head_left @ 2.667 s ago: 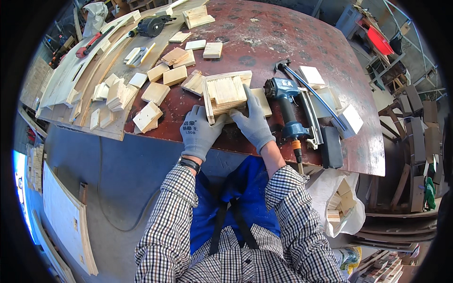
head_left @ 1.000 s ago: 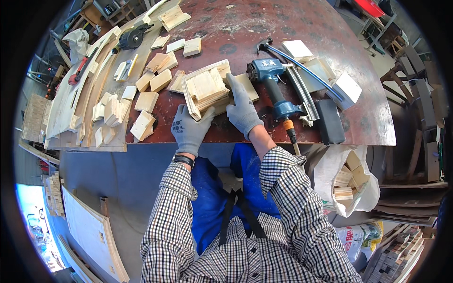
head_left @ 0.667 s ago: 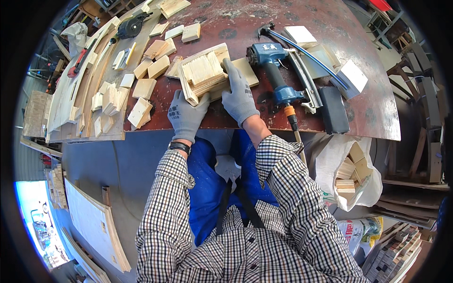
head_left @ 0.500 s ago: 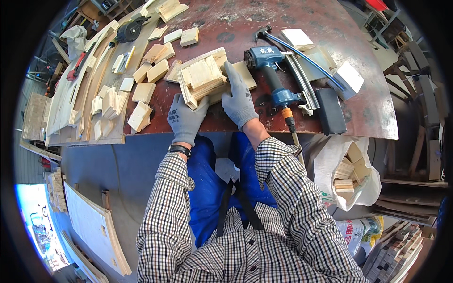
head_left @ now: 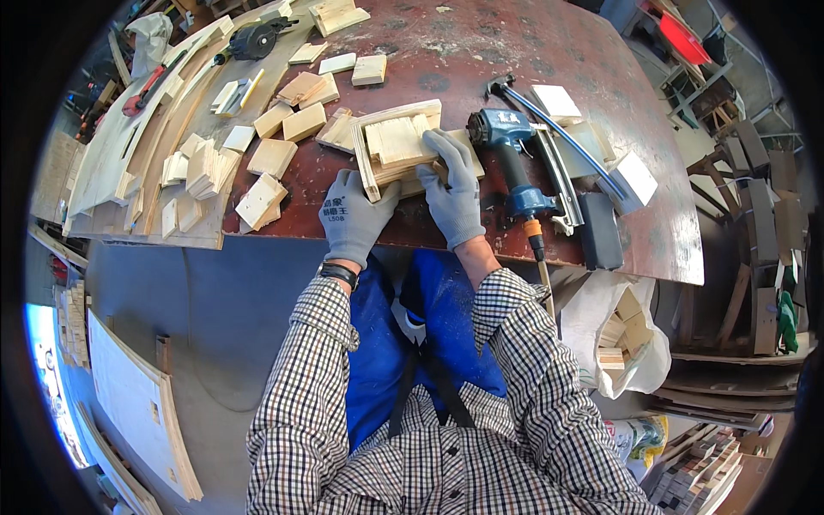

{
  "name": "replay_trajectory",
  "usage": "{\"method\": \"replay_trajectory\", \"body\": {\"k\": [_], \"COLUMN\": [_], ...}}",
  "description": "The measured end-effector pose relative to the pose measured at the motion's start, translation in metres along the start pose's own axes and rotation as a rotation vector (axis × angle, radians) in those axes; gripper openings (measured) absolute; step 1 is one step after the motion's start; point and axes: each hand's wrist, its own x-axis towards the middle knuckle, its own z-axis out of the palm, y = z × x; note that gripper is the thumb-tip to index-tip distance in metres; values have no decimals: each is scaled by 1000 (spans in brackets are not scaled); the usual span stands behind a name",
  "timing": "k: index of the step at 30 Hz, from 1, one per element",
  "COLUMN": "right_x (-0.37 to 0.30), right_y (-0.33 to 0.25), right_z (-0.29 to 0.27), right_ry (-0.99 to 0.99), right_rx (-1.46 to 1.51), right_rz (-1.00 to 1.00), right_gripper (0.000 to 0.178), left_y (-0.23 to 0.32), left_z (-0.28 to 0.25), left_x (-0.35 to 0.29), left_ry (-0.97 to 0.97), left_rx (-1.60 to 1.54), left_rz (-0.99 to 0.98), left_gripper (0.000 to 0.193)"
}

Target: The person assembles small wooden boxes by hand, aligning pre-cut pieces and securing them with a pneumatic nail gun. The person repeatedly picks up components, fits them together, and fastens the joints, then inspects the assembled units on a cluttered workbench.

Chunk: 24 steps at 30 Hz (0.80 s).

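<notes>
Both my hands wear grey work gloves. Between them is a small assembly of pale wooden blocks (head_left: 396, 144), a stacked block framed by longer strips on its far and left sides, tilted just above the table's near edge. My left hand (head_left: 356, 216) grips it from below at the near left corner, with its fingertips hidden under the wood. My right hand (head_left: 452, 190) closes on its right end, fingers curled over the top. A flat wooden board (head_left: 470, 154) lies behind the right hand. Right of that rests a blue nail gun (head_left: 512, 163) with an orange hose fitting.
A hammer with a blue handle (head_left: 562, 137) leans across wood blocks beyond the nail gun. Loose wood blocks (head_left: 273, 158) lie scattered to the left. A circular saw (head_left: 255, 39) sits at the far left. A white sack of offcuts (head_left: 648, 365) stands below the table's right front edge.
My right hand's fingers have curled from beside the block onto its top right end. The whole view has shifted slightly; the assembly stays in about the same place on the table.
</notes>
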Motion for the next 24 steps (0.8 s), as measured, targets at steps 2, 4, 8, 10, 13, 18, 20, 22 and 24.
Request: {"method": "replay_trajectory", "body": {"k": [2,4,8,10,13,18,20,22,24], "right_x": [2,6,43,67,84,85,90,100,108], "right_y": [-3,-12,-45,-50,-62,-29,-8,-19,-31], "right_z": [-7,-17,-45,-51,-56,-48,-41,-29,-24], "right_ry": [55,191,188,149,-48,-270,-392,-461,-468], "right_rx": [-74,40,249,270,137,-146,-142,-200,-373], "right_rz": [-69,20,255,249,385,484,627,617,566], "right_gripper": [48,33,33,34,35,38,42,43,51], "left_y": [1,4,-1,-6,-13,3,5,2,-1], "left_z": [-2,-1,4,8,7,4,6,3,4], "left_x": [-1,-1,-1,-3,-6,-3,1,-2,-3], "left_ry": [-15,-21,-4,19,42,55,60,51,49], "left_rx": [-4,-16,-38,-43,-20,-54,-57,-39,-50], "left_rz": [-11,-11,-16,7,14,24,36,25,21], "left_gripper": [45,42,42,42,42,38,39,40,40]}}
